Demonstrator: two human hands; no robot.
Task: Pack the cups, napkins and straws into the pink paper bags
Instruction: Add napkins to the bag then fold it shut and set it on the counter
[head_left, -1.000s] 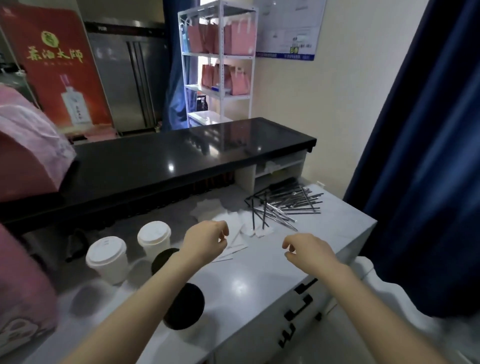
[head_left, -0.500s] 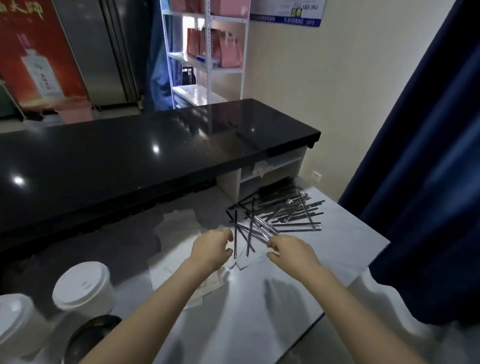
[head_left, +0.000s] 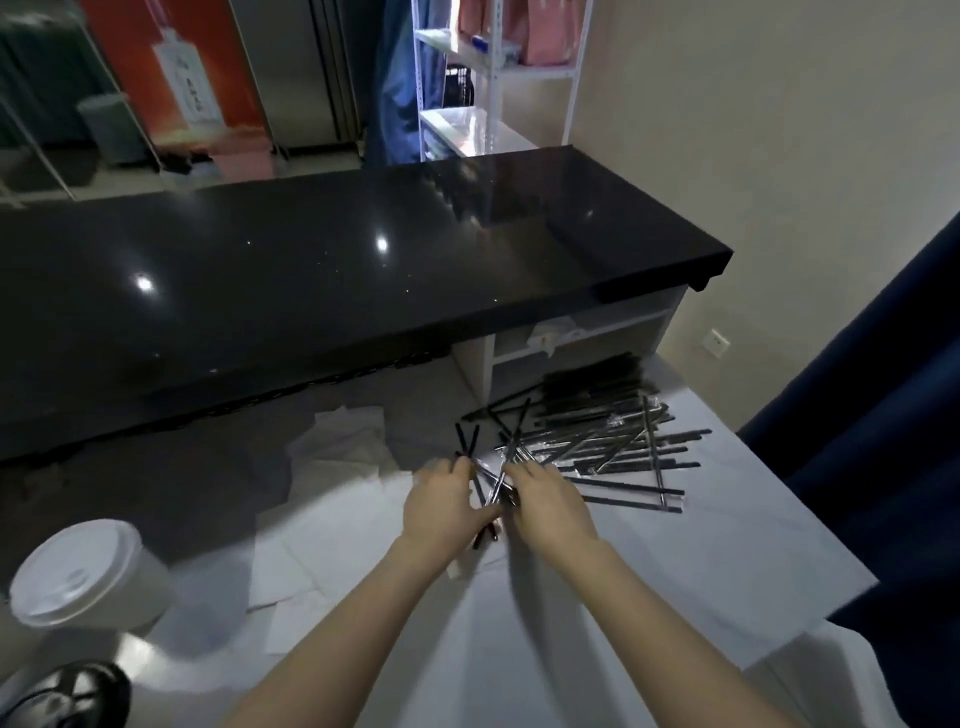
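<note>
Straws (head_left: 597, 441): piled near far right corner of worktop (head_left: 701, 545), black, some in clear wrap. Left hand (head_left: 447, 512) clamped round a few, ends poking past fingers. Right hand (head_left: 553, 514) just beside it, fingers on pile's near edge; grip unclear, blurred. Napkins (head_left: 343, 441) spread left of pile. Lidded cup (head_left: 83, 582) at near left edge.

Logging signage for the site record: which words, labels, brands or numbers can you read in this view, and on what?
No text is readable.
Red-orange standing poster: dark marks on the label of its pictured white bottle, too blurred to read.
</note>
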